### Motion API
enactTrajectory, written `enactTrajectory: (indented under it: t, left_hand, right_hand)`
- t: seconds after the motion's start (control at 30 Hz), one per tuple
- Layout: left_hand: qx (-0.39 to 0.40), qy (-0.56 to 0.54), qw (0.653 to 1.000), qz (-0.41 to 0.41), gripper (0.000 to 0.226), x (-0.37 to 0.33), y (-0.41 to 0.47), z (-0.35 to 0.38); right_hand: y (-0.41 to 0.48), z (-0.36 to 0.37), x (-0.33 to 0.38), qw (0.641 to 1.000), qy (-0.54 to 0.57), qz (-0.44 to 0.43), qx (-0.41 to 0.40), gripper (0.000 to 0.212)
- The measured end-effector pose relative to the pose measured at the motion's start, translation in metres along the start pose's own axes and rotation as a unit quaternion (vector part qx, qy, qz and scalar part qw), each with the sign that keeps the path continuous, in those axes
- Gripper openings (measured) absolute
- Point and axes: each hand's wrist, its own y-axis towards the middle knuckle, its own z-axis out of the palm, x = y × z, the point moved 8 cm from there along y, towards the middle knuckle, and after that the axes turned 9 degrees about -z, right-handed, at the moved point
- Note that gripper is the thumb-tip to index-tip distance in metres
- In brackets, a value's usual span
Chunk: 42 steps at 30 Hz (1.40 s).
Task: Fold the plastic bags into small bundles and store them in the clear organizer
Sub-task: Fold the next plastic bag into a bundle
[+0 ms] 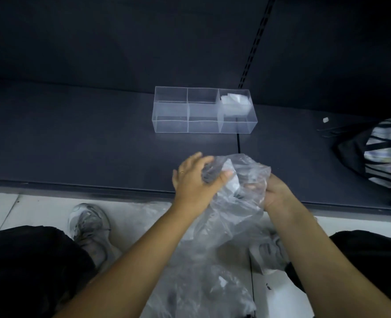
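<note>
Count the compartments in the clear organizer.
3, side by side in the clear organizer: left compartment, middle compartment, right compartment holding folded bags. Clear walls might hide another divider.

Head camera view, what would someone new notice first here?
The hands draw the eye: the left hand and right hand grip a crumpled clear plastic bag at the near edge of the dark shelf. Behind them on that shelf sits the clear organizer, with folded plastic bundles in its rightmost compartment.
</note>
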Motion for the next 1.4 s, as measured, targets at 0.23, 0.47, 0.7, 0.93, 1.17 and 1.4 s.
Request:
enactTrajectory:
  t: [0.23, 0.47, 0.7, 0.93, 1.17, 1.4]
  left_hand:
    - [0.071, -0.128, 0.989, 0.023, 0.022, -0.002, -0.001, 0.011]
    - [-0.082, -0.291, 0.951, -0.072, 0.014, 0.035, 0.018, -0.032]
    - [-0.071, -0.3, 0.949, -0.059, 0.012, 0.042, 0.029, -0.045]
    - [-0.093, -0.301, 0.947, -0.07, 0.016, 0.056, 0.037, -0.053]
    - [-0.156, -0.255, 0.949, -0.096, 0.016, 0.076, 0.043, -0.069]
    - [-0.166, 0.054, 0.982, -0.076, 0.058, 0.047, 0.048, -0.084]
  right_hand:
    - [-0.002, -0.001, 0.002, 0.999, 0.044, -0.007, -0.01, 0.047]
    - [0.006, -0.058, 0.021, 0.987, -0.032, -0.037, -0.15, 0.048]
    - [-0.002, -0.03, 0.06, 0.889, -0.373, -0.238, 0.116, 0.075]
    - [0.01, -0.004, 0.04, 0.882, -0.416, -0.179, 0.13, 0.027]
    - [0.013, -0.009, 0.07, 0.903, -0.302, -0.304, 0.028, 0.021]
    - [0.007, 0.041, 0.077, 0.86, -0.338, -0.348, 0.158, 0.011]
